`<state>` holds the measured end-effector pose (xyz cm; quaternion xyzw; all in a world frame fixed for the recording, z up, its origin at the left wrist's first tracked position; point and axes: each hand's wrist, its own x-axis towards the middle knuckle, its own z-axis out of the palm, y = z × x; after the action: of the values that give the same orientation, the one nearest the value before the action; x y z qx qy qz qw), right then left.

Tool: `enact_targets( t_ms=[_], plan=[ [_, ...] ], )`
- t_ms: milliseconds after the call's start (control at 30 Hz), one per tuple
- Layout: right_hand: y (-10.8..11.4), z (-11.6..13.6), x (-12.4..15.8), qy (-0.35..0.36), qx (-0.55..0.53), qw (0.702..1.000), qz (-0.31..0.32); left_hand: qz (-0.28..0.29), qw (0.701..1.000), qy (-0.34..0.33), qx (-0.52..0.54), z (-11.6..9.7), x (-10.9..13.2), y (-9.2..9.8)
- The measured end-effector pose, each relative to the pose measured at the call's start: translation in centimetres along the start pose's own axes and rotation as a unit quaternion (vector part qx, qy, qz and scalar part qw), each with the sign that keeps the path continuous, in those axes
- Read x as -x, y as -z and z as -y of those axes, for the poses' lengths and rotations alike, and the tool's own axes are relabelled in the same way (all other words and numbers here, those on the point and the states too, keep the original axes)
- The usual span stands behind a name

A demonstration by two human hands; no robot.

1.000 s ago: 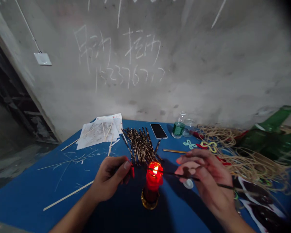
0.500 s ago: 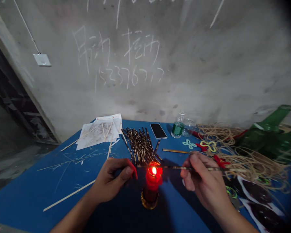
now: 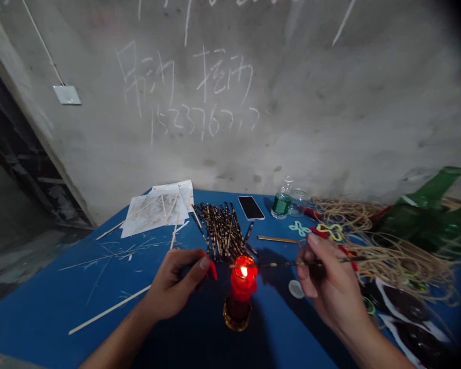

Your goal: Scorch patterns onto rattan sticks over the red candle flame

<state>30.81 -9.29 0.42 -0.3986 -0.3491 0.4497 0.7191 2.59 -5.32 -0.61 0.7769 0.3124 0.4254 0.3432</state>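
My right hand (image 3: 328, 277) pinches a thin stick (image 3: 274, 264) with dark scorch marks, held level. The stick's pale left end is over the flame of a lit red candle (image 3: 243, 289), which stands in a gold-rimmed base (image 3: 236, 318). Left of the candle, my left hand (image 3: 184, 277) is loosely curled, its fingertips lit red. A small gap separates it from the stick's end, and nothing shows in it. Just behind the candle lies a pile of similar dark-banded sticks (image 3: 225, 230).
Pale sticks (image 3: 109, 310) and shavings lie at left, near stained paper sheets (image 3: 149, 215). Behind are a phone (image 3: 251, 208) and a glass bottle with green liquid (image 3: 281, 205). Coiled cord (image 3: 403, 264), green bottles (image 3: 418, 215) and sunglasses (image 3: 407, 302) crowd the right. A clear disc (image 3: 296, 289) lies near my right hand.
My right hand has shifted slightly right, drawing the stick with it. The stick's left end has come away from my left hand to the flame. The clear disc is now more exposed.
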Motion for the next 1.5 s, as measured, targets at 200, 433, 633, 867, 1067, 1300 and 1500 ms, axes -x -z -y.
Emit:
enact_targets(
  t_ms=[200,433,633,867,1067,1300,1500],
  plan=[
    [0.26,0.03,-0.30,0.024,-0.003,1.000,-0.006,0.000,1.000,-0.009,-0.007,0.05,-0.01,0.05],
    [0.59,0.00,-0.44,0.028,-0.002,0.999,-0.016,-0.005,1.000,-0.010,-0.024,-0.11,0.04,0.09],
    [0.68,0.22,-0.51,0.050,0.007,0.999,-0.015,0.000,1.000,-0.011,-0.028,-0.01,0.10,0.16],
    [0.41,0.58,-0.62,0.074,0.005,0.997,-0.027,0.002,0.999,-0.010,-0.034,-0.07,0.08,0.14],
    [0.61,0.49,-0.73,0.081,0.006,0.996,-0.030,0.002,0.999,-0.025,-0.040,-0.33,-0.01,0.18],
    [0.40,0.49,-0.64,0.091,0.011,0.995,-0.039,0.010,0.999,-0.005,-0.031,0.13,0.15,0.19],
    [0.21,0.61,-0.58,0.093,0.028,0.994,-0.051,0.007,0.999,-0.010,-0.041,0.08,0.09,0.13]
  ],
)
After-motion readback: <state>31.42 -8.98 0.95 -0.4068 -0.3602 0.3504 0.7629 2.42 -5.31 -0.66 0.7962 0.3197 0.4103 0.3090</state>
